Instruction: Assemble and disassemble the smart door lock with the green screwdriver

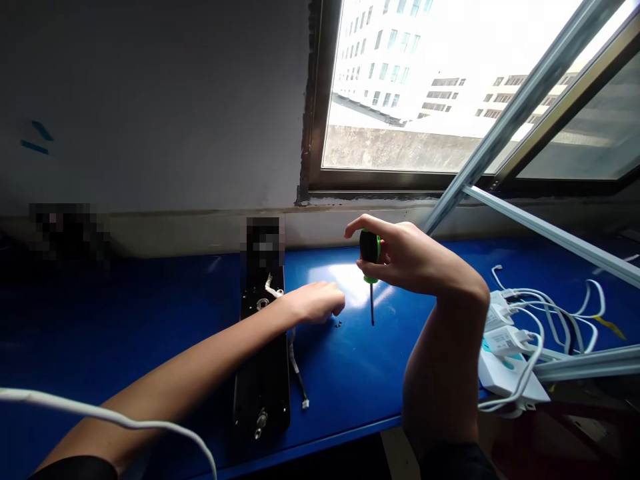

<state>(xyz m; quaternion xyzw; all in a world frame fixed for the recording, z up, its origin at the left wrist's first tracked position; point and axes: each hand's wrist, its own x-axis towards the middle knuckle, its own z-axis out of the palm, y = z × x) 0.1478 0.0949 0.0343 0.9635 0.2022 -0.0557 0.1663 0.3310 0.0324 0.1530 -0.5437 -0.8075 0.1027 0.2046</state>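
In the head view, my right hand [413,257] is closed round the black and green handle of a screwdriver [370,248]. Its shaft points straight down, with the tip above the blue tabletop. My left hand [316,301] rests low over the table with its fingers curled in; whatever they may hold is hidden. Just beside those fingers lie a few tiny dark screws [339,325]. Under my left forearm is a long black metal panel [263,380] with round fittings. A white cable with a small connector [305,403] trails from its right side.
A white power strip [515,383] with plugged-in adapters and tangled white cables [560,313] sits at the right. Metal frame bars [555,237] slant across that side. One white cable [115,417] crosses the lower left. Behind the blue table [350,393] are a wall and window.
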